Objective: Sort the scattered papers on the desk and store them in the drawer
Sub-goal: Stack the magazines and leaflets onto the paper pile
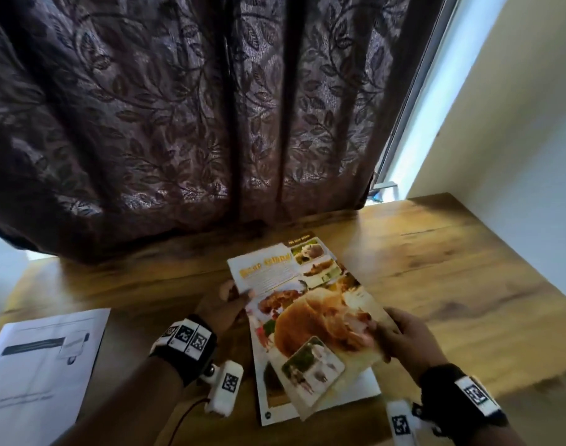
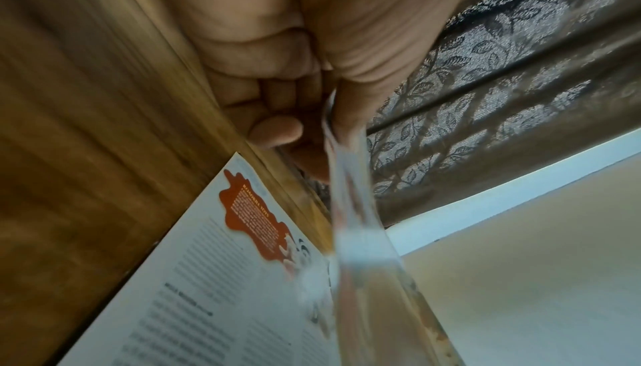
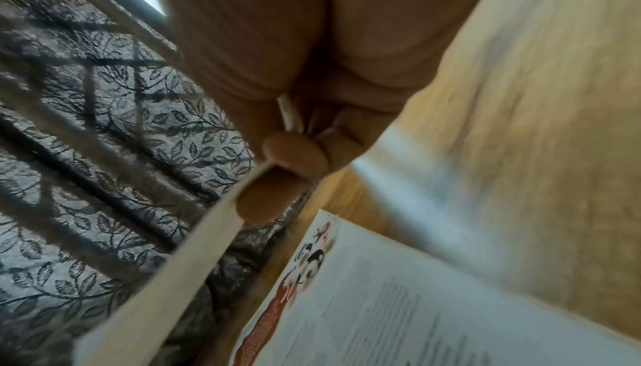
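Observation:
Colourful magazine pages (image 1: 307, 304) with food photos overlap askew above the middle of the wooden desk (image 1: 452, 284). My left hand (image 1: 236, 294) pinches their upper left edge, thumb on top. My right hand (image 1: 384, 329) grips their right edge. In the left wrist view my left hand (image 2: 312, 114) holds the raised, blurred page (image 2: 350, 207) edge-on. In the right wrist view my right hand (image 3: 295, 158) pinches the lifted page (image 3: 194, 248). Under them a text page with an orange patch (image 2: 225, 276) (image 3: 381, 303) lies flat on the desk. No drawer is in view.
A white printed sheet (image 1: 40, 358) lies at the desk's left front. A dark leaf-patterned curtain (image 1: 178, 123) hangs along the desk's far edge. A pale wall (image 1: 516, 123) borders the right side. Bare wood shows on the right half.

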`<state>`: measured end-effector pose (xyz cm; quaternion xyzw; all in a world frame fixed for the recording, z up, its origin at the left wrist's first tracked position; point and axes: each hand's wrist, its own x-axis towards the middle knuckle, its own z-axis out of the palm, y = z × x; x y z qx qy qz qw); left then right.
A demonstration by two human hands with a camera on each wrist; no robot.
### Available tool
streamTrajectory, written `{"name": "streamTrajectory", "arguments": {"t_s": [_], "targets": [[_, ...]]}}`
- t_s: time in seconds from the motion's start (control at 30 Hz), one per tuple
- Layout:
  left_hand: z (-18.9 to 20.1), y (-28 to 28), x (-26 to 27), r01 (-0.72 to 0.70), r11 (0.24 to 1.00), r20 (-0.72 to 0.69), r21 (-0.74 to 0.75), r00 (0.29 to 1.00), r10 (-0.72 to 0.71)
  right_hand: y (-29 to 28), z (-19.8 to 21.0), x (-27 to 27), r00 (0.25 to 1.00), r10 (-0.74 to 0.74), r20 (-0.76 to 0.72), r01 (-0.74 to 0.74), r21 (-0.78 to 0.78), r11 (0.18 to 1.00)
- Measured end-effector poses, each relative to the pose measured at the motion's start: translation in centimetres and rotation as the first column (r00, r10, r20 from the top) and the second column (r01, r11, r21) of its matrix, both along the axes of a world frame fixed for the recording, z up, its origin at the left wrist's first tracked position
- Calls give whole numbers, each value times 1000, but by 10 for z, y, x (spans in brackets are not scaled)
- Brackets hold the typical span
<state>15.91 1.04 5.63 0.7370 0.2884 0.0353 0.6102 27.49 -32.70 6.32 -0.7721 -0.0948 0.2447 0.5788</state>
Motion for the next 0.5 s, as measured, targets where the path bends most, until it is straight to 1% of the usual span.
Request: {"name": "streamTrajectory", "arguments": {"t_s": [0.03,0.07,0.17,0.23,0.3,0.37,0.43,0.5], "targets": [[-5,-2,0,-9,1000,-10,-22,1000,9,-3,-7,3,999,-46,-5,46,-2,999],[-12,-4,-1,-3,1000,-41,-6,999,3,-6,-13,5,995,-100,-25,100,3,995],[-30,-9,-9,68,978,-162,199,986,-35,-14,-34,7,967,-234,-101,234,-12,972],[-37,-15,-13,121,950,-211,287,976,-60,-14,-45,4,963,-246,-107,243,-48,969],[-43,-19,-14,160,938,-267,307,961,-76,-12,-53,-2,962,-243,-125,238,-52,970],[-50,-22,-15,159,942,-295,295,953,-69,-9,-60,-8,972,-208,-110,199,-89,976],[-56,-24,-16,145,945,-289,292,956,-58,-5,-67,-11,990,-122,-64,108,-191,976],[-59,-24,-17,154,944,-284,292,956,-68,-3,-70,-12,1000,-24,19,29,-317,948]]}}
